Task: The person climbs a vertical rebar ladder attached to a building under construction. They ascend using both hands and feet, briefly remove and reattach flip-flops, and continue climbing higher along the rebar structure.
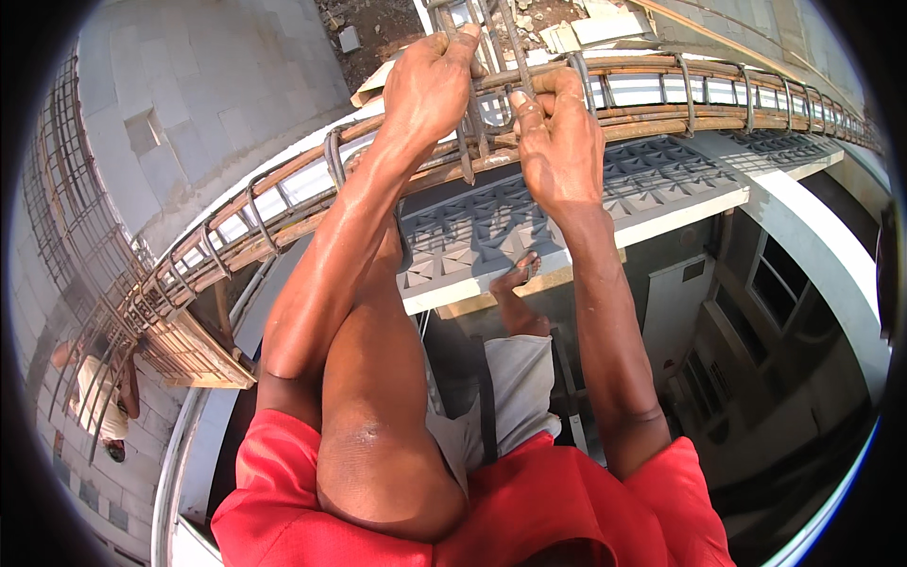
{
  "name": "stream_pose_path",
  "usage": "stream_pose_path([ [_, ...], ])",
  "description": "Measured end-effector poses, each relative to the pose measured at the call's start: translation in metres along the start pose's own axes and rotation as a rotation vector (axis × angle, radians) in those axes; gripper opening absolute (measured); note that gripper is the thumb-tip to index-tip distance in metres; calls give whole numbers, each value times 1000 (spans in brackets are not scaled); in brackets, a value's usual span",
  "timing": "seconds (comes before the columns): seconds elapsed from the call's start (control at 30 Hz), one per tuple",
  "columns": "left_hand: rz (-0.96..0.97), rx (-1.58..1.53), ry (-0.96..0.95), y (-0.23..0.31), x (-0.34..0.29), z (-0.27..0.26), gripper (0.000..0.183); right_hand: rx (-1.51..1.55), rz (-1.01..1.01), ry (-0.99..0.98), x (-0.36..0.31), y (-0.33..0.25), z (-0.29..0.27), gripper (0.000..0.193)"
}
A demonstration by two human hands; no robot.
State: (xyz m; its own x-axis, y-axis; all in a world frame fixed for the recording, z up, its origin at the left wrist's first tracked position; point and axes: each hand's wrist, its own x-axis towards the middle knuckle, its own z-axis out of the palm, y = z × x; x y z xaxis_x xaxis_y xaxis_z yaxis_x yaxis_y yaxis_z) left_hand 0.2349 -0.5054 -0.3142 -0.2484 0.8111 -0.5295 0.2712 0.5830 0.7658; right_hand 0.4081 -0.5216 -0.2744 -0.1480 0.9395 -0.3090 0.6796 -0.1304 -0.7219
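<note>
Found a long rebar cage (pixel 642 121) in position alongside the patterned blocks (pixel 482 222), with stirrups (pixel 690 94) spaced along its length; judged largely assembled. Judged outstanding: securing of the upright bars (pixel 517 42) at their junction with the cage, with no finished tie discernible there. Noted the left hand (pixel 427 85) closed around the upright bars, over the cage's far side. Noted the right hand (pixel 562 146) curled, thumb and fingers closed on a neighbouring upright; cannot tell how tightly. Located the upright bars between both hands, touching each, with one lower end projecting past the cage toward the body.
</note>
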Motion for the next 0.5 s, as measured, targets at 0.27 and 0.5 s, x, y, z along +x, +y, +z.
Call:
stream_pose_path([
  [0.27,88,151,-128,8,7,-15,65,-231,28,-206,18,-19,-26,20],
  [0.5,139,139,-165,34,-4,-35,59,-127,-154,163,160,-141,-42,66],
])
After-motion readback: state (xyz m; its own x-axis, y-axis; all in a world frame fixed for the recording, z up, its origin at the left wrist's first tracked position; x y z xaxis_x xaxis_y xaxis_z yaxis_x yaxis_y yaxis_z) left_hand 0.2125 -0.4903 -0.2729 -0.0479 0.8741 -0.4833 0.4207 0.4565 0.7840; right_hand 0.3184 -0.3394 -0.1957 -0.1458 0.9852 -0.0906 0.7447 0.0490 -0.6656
